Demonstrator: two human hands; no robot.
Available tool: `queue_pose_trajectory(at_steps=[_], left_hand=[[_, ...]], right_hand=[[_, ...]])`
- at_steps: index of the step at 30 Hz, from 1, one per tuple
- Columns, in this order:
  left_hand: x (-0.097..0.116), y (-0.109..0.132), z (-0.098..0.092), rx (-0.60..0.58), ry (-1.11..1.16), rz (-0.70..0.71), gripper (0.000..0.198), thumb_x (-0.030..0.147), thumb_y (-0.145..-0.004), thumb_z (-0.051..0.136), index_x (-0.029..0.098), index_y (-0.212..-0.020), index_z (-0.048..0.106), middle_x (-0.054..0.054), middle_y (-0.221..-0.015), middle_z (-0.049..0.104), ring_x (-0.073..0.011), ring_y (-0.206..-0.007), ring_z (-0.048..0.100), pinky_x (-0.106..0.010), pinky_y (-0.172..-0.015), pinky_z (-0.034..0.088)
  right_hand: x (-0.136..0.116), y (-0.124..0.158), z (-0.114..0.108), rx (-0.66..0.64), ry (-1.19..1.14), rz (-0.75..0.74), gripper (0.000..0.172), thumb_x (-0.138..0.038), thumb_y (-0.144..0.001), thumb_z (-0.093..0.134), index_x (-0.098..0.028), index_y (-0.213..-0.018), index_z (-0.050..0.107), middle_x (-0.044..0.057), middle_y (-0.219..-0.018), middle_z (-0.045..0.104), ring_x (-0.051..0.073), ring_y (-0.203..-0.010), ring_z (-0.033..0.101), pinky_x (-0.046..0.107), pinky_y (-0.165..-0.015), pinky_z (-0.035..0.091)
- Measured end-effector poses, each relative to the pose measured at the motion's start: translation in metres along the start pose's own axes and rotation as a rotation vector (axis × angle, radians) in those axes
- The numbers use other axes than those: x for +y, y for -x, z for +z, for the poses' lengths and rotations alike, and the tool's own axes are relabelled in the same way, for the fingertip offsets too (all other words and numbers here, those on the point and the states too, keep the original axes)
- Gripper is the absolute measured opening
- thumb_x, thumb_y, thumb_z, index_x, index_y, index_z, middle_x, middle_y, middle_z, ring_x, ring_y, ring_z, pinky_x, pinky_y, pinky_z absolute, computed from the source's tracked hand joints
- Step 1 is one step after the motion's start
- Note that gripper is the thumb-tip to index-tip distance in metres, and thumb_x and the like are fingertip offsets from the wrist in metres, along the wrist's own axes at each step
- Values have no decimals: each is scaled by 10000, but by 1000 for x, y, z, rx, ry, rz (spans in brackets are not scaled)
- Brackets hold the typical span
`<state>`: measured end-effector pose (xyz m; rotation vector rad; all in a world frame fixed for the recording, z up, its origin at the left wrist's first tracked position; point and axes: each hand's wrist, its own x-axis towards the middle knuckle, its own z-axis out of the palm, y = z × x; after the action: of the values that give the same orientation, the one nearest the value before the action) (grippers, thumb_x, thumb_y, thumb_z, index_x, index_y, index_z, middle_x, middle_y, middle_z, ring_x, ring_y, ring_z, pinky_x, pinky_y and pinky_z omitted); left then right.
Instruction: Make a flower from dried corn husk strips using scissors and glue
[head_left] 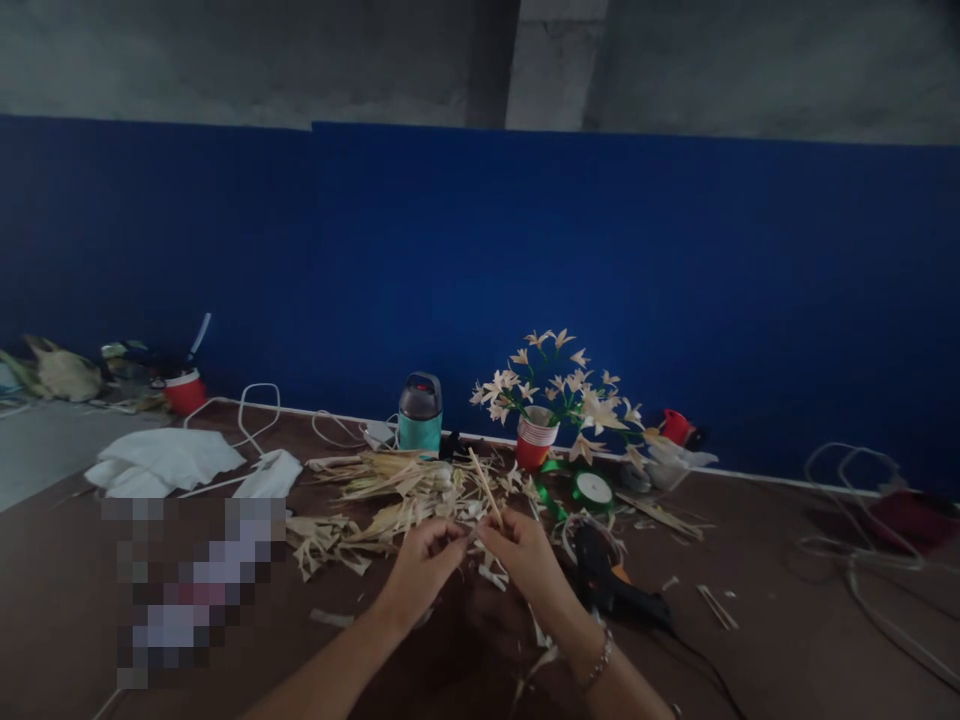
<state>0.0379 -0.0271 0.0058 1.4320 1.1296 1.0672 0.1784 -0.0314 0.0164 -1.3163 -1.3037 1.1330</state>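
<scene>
Pinching lower end of thin pale wooden stick (485, 487) between curled, nearly closed right hand (525, 555) and left hand (424, 560), fingertips meeting, above brown table (750, 640), just near of heap of dry straw-coloured leaf strips (390, 490); probably mid-wrapping, needing next a steady, firm pinch.

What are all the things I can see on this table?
dried leaf strips: one pile, straw-coloured, table middle
stick: one, pale tan, in front of the strips
red cup: one, red, behind the strips
flowers: one bunch, cream, in the cup
bottle: one, teal with grey lid, left of the cup
ribbon roll: one, green, right of the cup
glue gun: one, black and orange, nearer than the ribbon roll
cloth: one heap, white, table left
cables: several, white, back left and far right
table: one, brown, under everything
left hand: one, bare, fingertips by the stick's base
right hand: one, bare, pinching the stick
</scene>
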Motion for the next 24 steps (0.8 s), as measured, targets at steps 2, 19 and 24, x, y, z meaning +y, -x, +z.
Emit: queue_pose_trajectory(at_steps=[2,19,24], left_hand=[[1,0,-1,-5,-11,19,201,340,-697,539,156,-633,589,28,-526,510,-101,-500,443,-200,-500,344],[3,0,-7,82,-80,36,201,336,-712,536,162,-658,620,11,-586,544,-135,-571,484,-221,-555,363],[4,-2,-7,39,-56,12,188,340,-657,578,162,-664,636,11,-583,567,-135,-563,492,-222,-561,375]], right_hand=[[0,-1,-1,-14,54,-11,220,-358,-641,599,-140,-655,575,-56,-491,426,75,-458,343,198,-429,268],[-2,0,-1,6,164,-70,211,-339,-692,545,-135,-653,583,-46,-491,437,80,-465,349,201,-433,277],[0,-1,-3,24,133,-68,214,-359,-683,567,-149,-645,563,-57,-489,404,78,-462,339,198,-425,273]])
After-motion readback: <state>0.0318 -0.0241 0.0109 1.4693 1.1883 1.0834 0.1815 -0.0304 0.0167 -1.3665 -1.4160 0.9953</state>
